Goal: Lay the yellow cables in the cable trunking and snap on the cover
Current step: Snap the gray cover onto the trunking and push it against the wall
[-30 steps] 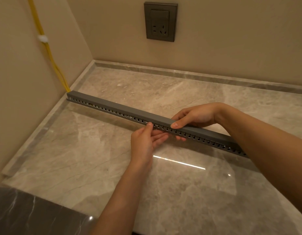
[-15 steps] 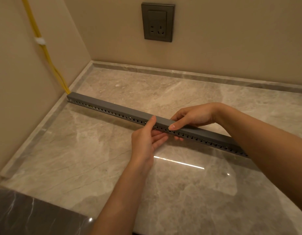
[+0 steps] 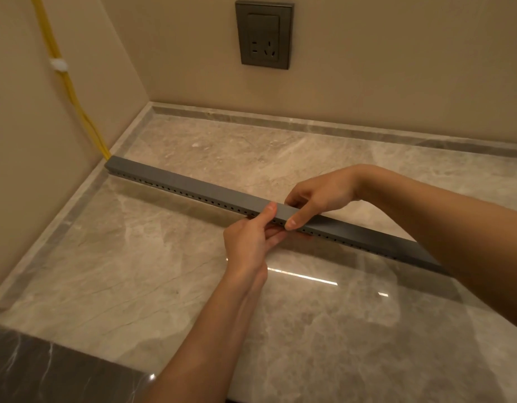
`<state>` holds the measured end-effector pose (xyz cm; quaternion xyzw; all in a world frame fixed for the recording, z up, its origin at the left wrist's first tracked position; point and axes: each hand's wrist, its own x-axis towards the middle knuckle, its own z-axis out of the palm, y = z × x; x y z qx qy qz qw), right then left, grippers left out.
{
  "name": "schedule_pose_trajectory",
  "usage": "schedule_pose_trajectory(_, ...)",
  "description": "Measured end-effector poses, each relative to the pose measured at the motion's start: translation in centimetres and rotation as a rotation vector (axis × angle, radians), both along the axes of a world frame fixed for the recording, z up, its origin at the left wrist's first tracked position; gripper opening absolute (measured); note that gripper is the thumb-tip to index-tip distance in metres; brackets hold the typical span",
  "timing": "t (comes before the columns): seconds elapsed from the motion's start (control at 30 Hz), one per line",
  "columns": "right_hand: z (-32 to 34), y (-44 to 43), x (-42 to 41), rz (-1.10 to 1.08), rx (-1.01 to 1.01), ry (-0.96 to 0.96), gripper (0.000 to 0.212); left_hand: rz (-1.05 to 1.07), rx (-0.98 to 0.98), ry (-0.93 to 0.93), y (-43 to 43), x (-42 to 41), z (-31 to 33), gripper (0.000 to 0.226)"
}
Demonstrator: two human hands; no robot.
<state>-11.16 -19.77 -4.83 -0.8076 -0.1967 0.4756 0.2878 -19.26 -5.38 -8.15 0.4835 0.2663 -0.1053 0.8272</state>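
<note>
Both hands meet at the middle of the grey cable trunking (image 3: 164, 178), which lies slantwise across the marble surface (image 3: 129, 271) from the left wall towards the near right. The left hand (image 3: 248, 239) comes up from below on the near side. Its thumb (image 3: 271, 210) is pressed on the flat cover (image 3: 222, 194) and its fingers are curled against the perforated near wall, so it pinches the trunking between them. The right hand (image 3: 318, 196) reaches in from the right, its forearm crossing above the trunking's near end and hiding that end. One finger (image 3: 298, 219) lies across the cover with its tip over the near edge, right beside the left thumb. The rest of the hand is curled round the far side, so it too grips the trunking. Both wrists are bent slightly down towards the trunking.

The cover sits along the whole length that shows, and I can see no gap under it. The trunking's far end rests against the foot of the left wall. There the yellow cables (image 3: 74, 94) come down the wall, held by a white clip (image 3: 59, 65), and disappear into the trunking. A grey socket (image 3: 264, 34) is set in the back wall, well apart from the hands. A dark slab (image 3: 48, 370) fills the near left corner.
</note>
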Motion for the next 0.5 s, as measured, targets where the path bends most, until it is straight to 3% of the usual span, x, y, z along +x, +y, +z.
schedule_pose_trajectory(0.33,1.0,0.6,-0.2,0.080,-0.054,-0.100,0.032,0.084,0.065,-0.025,-0.8,-0.5,-0.3,0.020)
schedule_pose_trajectory(0.5,-0.3,-0.3,-0.3,-0.019,-0.011,-0.047,0.028,0.036,0.038,-0.002,-0.5,-0.5,-0.5,0.026)
